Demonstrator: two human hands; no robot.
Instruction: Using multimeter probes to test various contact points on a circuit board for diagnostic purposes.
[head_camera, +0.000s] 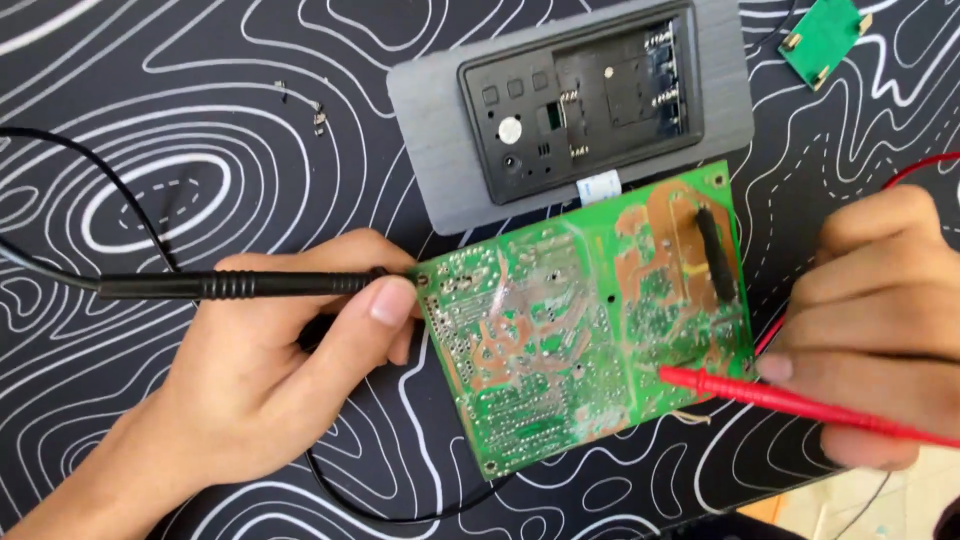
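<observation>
A green circuit board (560, 330) lies solder side up on the patterned mat, tilted. My left hand (270, 370) grips a black test probe (240, 285), whose tip reaches the board's left edge near my thumb. Over on the other side, my right hand (880, 320) holds a red test probe (790, 398); its point touches the board's lower right area. A black strip (716, 255) sits on the board's upper right copper area.
A grey panel with a black framed module (580, 100) lies just behind the board, joined by a white ribbon cable (598, 186). A small green board (825, 38) rests at the top right. Black lead wire (90, 170) curves at left. Small loose metal bits (318, 115) lie upper left.
</observation>
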